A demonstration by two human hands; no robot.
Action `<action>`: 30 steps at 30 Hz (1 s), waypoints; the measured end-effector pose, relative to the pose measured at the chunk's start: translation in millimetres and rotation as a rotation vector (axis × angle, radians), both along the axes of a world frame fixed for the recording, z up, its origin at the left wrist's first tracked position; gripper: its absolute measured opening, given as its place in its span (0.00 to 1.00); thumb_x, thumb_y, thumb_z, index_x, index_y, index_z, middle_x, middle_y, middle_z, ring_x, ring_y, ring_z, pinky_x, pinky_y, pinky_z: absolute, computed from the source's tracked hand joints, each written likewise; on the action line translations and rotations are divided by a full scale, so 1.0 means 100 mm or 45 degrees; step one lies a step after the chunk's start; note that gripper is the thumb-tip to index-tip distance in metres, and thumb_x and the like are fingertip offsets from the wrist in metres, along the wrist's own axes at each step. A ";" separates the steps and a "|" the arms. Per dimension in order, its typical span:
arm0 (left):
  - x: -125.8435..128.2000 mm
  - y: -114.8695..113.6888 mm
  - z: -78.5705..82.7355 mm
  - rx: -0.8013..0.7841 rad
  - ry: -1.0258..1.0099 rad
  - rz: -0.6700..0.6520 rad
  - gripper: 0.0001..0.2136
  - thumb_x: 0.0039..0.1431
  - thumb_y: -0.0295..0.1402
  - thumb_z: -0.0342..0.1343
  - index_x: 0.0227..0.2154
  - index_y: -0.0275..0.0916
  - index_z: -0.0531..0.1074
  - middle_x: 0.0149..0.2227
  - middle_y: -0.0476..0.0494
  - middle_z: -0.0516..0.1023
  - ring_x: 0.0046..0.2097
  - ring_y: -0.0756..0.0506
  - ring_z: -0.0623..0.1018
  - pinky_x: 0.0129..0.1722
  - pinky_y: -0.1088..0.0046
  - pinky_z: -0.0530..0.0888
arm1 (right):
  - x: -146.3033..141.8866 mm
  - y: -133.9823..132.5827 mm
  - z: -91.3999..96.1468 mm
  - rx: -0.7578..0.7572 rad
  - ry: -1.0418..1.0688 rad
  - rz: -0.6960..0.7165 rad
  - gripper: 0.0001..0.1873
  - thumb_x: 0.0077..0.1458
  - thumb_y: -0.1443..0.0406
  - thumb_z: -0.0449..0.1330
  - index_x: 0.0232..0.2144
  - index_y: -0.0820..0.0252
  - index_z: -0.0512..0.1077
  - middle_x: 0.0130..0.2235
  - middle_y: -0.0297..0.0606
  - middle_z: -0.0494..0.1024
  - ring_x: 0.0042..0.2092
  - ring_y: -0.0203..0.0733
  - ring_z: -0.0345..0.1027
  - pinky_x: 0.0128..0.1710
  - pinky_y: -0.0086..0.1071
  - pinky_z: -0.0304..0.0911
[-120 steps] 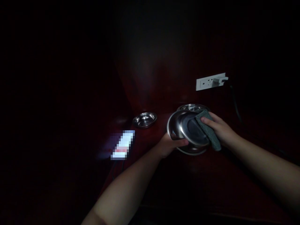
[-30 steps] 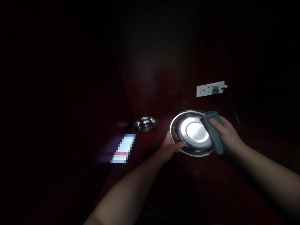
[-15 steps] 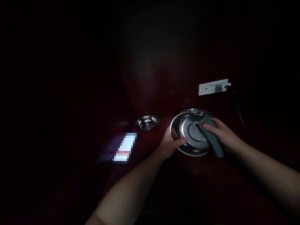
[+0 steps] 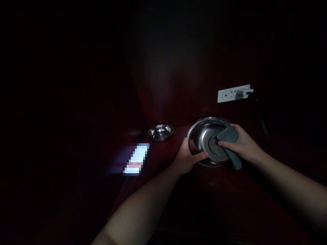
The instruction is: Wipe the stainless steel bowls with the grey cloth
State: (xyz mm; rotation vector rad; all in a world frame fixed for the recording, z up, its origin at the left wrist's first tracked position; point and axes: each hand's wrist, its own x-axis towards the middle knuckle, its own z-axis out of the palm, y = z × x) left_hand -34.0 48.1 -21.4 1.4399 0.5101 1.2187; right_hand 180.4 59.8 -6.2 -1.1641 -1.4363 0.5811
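Observation:
A shiny steel bowl [image 4: 204,136] is held up, tilted so that its inside faces me. My left hand [image 4: 187,156] grips its left rim, with the thumb lying inside the bowl and the other fingers behind it. In my right hand [image 4: 238,141] is a grey-green cloth [image 4: 231,136], folded over the bowl's right rim and pressed between thumb and fingers. The fingers behind the cloth are mostly hidden. Just behind the held bowl, the rim of another steel dish [image 4: 213,118] shows, largely covered.
A small steel bowl [image 4: 160,132] stands on the dark red surface to the left. Nearer lies a lit phone [image 4: 136,159], blurred, with a cable at its lower end. A white wall socket [image 4: 233,93] at the back right holds a plug with a dark cord [image 4: 262,117].
The held bowl has turned a little, so its inside shows deeper and its rim sits slightly further right. The cloth's upper part has bent over the rim in my right hand.

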 end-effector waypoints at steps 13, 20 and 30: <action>0.00 0.02 0.03 -0.044 0.009 0.096 0.33 0.41 0.34 0.70 0.51 0.38 0.63 0.52 0.37 0.73 0.54 0.36 0.73 0.54 0.54 0.68 | -0.06 -0.07 0.02 -0.193 0.165 0.021 0.32 0.35 0.52 0.73 0.42 0.55 0.67 0.42 0.40 0.75 0.44 0.52 0.70 0.45 0.44 0.65; -0.04 0.05 0.02 -0.070 0.068 0.131 0.32 0.42 0.37 0.70 0.50 0.38 0.64 0.50 0.38 0.74 0.54 0.36 0.73 0.53 0.55 0.68 | -0.06 -0.07 0.00 -0.116 0.122 0.061 0.32 0.35 0.53 0.73 0.42 0.54 0.68 0.41 0.38 0.75 0.43 0.52 0.70 0.45 0.44 0.65; -0.06 0.08 -0.02 -0.068 0.114 0.182 0.30 0.42 0.38 0.70 0.48 0.39 0.65 0.48 0.40 0.74 0.51 0.38 0.73 0.51 0.58 0.69 | 0.01 -0.04 -0.04 -0.037 0.125 0.129 0.17 0.51 0.55 0.58 0.44 0.51 0.68 0.42 0.35 0.72 0.46 0.49 0.65 0.46 0.39 0.59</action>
